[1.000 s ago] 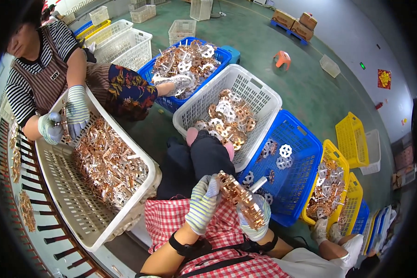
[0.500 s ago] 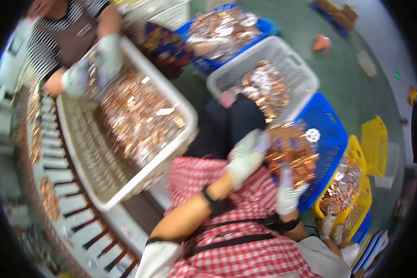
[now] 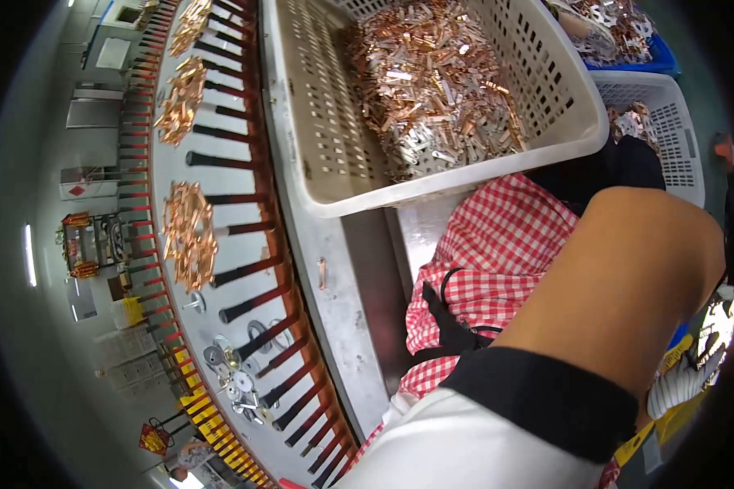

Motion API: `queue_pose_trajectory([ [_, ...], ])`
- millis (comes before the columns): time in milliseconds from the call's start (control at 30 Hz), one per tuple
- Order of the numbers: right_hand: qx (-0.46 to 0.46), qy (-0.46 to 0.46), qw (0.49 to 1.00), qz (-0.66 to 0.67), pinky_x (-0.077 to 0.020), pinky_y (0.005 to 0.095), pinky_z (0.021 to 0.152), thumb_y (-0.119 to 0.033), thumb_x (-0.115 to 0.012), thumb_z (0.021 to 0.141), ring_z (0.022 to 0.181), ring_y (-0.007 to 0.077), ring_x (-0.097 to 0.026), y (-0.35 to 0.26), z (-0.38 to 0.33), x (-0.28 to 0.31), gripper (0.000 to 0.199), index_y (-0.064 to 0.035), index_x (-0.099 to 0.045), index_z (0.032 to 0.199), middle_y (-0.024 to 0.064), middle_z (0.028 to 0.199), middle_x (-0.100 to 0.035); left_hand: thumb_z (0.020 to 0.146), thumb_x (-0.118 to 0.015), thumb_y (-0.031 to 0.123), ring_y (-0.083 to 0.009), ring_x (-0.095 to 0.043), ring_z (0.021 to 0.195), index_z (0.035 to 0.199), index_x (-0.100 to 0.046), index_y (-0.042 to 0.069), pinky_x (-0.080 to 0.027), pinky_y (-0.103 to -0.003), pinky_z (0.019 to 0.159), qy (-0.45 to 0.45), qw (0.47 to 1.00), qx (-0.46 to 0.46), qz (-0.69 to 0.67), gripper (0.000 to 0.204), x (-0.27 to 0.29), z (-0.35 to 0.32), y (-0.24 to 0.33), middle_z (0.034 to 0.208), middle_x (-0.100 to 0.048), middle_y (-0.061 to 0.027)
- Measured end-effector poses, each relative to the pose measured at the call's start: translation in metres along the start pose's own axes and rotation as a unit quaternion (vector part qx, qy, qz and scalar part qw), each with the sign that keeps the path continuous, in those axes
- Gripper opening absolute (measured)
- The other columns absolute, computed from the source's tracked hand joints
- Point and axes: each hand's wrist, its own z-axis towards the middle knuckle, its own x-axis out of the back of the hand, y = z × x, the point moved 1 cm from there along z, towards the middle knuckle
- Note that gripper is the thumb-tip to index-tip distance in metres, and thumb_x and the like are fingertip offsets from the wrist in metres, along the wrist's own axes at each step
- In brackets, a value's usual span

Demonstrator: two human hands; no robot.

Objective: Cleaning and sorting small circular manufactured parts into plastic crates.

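A: How are the hands found?
B: A striped-gloved hand, taken to be the right, is seen low at the right rim of view, past a bare arm. Its grip cannot be told. The left hand is not shown.

A: And the pieces?
B: Bright metal pieces are noted just above the gloved fingertips; whether they are touched or held is unclear.

A: The table?
B: Along the table, a copper heap is set towards the left edge, beside the dark bars' tips, perhaps so it is kept from neighbouring heaps. Round parts are scattered nearer the lower end.

A: The crate?
B: Copper strips are piled in a pale crate beside the table's right edge, presumably contained by its high walls.
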Motion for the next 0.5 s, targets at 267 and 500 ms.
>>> queue_pose_trajectory([
  [267,0.196,-0.004,0.85,-0.489,-0.0453,0.0313,0.09,-0.003,-0.05,0.091,0.11,0.0234,-0.055,0.015,0.047,0.076,0.041,-0.0048,-0.047,0.131,0.0134,0.13,-0.051,0.074,-0.061,0.016,-0.0321,-0.066,0.068,0.076,-0.069,0.002,-0.051,-0.043,0.057,0.023,0.921,0.136,-0.364,0.016,0.036,0.04,0.001,0.073,-0.064,-0.0202],
  [500,0.181,-0.098,0.814,-0.544,-0.0463,0.0312,0.085,-0.01,-0.059,0.088,0.102,0.0249,-0.058,0.048,0.022,-0.019,0.028,0.0018,-0.056,0.114,0.0142,0.111,-0.06,0.079,-0.047,0.012,-0.0361,-0.061,0.081,0.089,-0.062,0.002,-0.047,-0.045,0.075,0.155,0.976,0.101,-0.115,0.021,0.02,-0.027,-0.077,0.083,-0.064,-0.0179],
])
